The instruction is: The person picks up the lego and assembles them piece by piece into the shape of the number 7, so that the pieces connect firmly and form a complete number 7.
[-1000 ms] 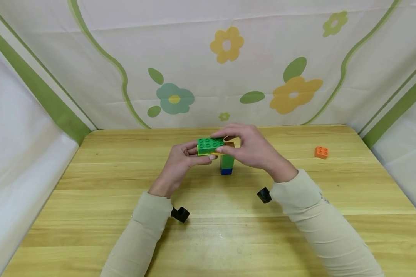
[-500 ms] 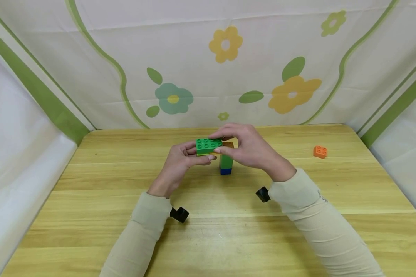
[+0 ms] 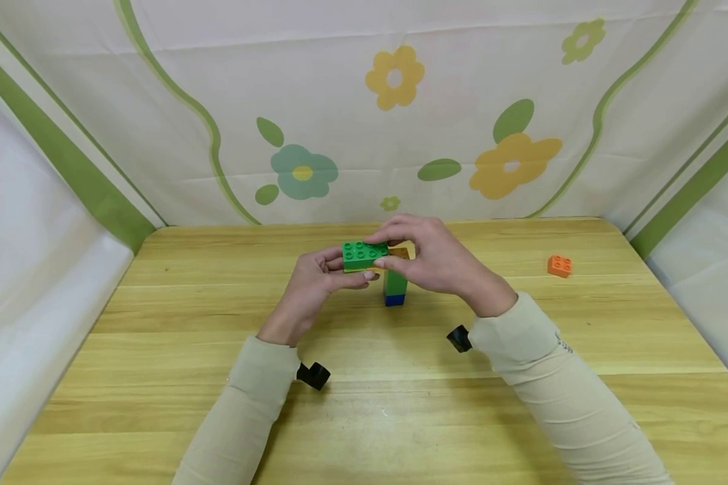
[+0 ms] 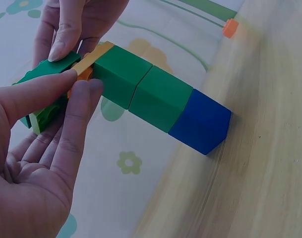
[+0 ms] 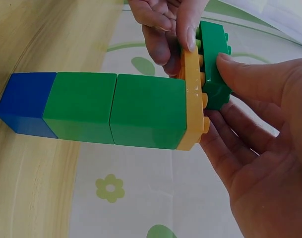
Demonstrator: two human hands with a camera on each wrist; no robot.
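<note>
A tower stands upright on the table, with a blue block at its foot, two green blocks above and a flat orange plate across the top. That plate juts out to the left of the tower. My left hand pinches the jutting end between thumb and fingers. From above, my right hand grips a studded green brick over the same end. In the right wrist view, orange studs show between plate and brick. A lime-green piece lies under the brick, partly hidden by fingers.
A small orange brick lies apart on the right of the wooden table. Behind the table's far edge hangs a white cloth printed with flowers. Black wrist cameras stick out below both sleeves.
Under the green brick's left end, the bright lime edge shows less than a second ago, and more of its front face is visible. Both hands keep almost the same place.
</note>
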